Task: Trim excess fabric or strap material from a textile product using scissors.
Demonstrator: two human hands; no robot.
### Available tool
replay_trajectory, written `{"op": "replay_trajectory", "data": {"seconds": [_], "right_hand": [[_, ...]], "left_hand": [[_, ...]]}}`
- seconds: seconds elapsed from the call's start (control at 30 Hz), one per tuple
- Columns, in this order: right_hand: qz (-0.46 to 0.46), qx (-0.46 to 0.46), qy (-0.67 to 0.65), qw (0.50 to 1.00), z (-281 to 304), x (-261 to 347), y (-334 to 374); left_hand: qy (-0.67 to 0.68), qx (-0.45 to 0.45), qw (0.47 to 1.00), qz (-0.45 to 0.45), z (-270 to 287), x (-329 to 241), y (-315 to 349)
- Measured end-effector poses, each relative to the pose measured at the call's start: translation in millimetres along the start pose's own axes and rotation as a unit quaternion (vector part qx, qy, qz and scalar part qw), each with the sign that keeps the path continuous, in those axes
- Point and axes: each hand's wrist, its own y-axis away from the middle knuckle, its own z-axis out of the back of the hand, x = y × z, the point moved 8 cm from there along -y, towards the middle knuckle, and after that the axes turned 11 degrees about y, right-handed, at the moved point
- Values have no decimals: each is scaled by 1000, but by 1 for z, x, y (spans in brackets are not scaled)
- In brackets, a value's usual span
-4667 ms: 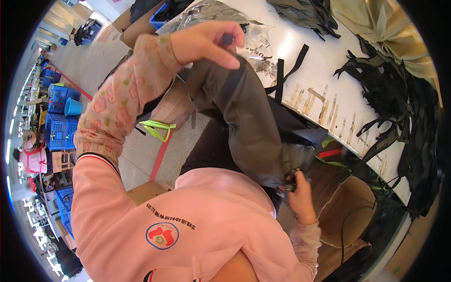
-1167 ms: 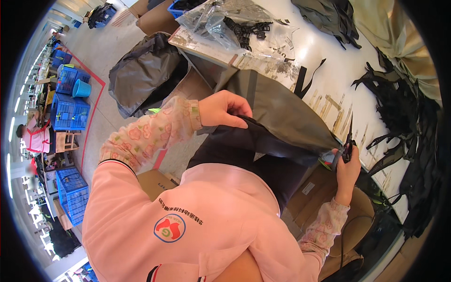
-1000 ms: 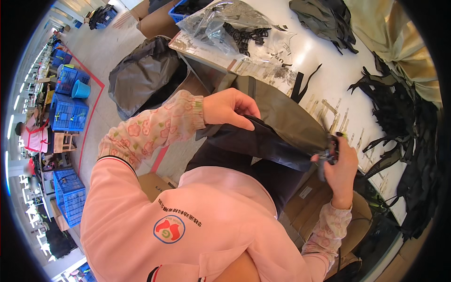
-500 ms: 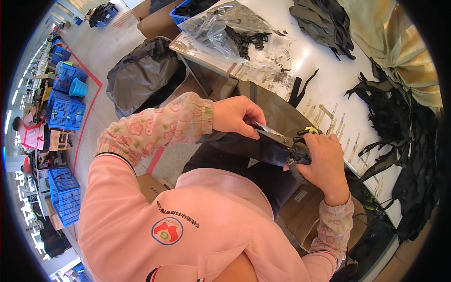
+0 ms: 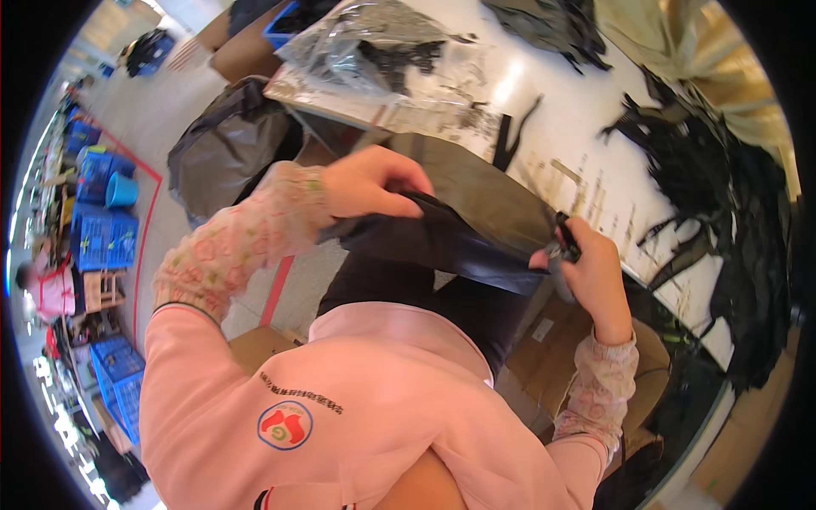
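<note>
An olive-grey piece of coated fabric [image 5: 476, 191] with a dark inner side drapes from the table edge over my lap. My left hand [image 5: 374, 183] is closed on its upper left part, thumb and fingers pinching the dark edge. At the fabric's right end, my right hand [image 5: 595, 276] is closed round a pair of scissors [image 5: 564, 242] with black handles. Their blades are smeared by motion and seem to point up toward the table. The right fingertips are close to the fabric; whether they also grip it I cannot tell.
On the white table [image 5: 476, 76] lie a clear plastic bag [image 5: 357, 42] of black parts, dark strips [image 5: 510, 140] and a heap of black fabric pieces [image 5: 722, 195]. A grey covered bundle [image 5: 225, 144] stands on the floor at left. Blue crates [image 5: 106, 238] line the far left.
The scissors have swung away from my left hand, and their blades no longer lie beside it. My left hand has moved left, leaving the fabric's dark edge exposed between both hands. The view has shifted slightly.
</note>
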Motion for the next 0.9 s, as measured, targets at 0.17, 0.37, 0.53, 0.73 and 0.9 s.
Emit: {"op": "replay_trajectory", "data": {"seconds": [0.17,0.37,0.53,0.73,0.9], "right_hand": [[-161,-67,-154,973,-10,-79,22],[-182,-75,-155,968,-24,-105,44],[-161,-92,-146,972,-22,-88,46],[-186,-102,-139,967,-21,-101,45],[-201,-129,-204,949,-21,-105,24]], "left_hand": [[79,-89,993,27,43,3,10],[116,-137,984,18,61,7,12],[111,-166,980,-1,86,-1,40],[1,-465,880,-92,286,-17,227],[-339,-762,541,-105,418,-26,540]]}}
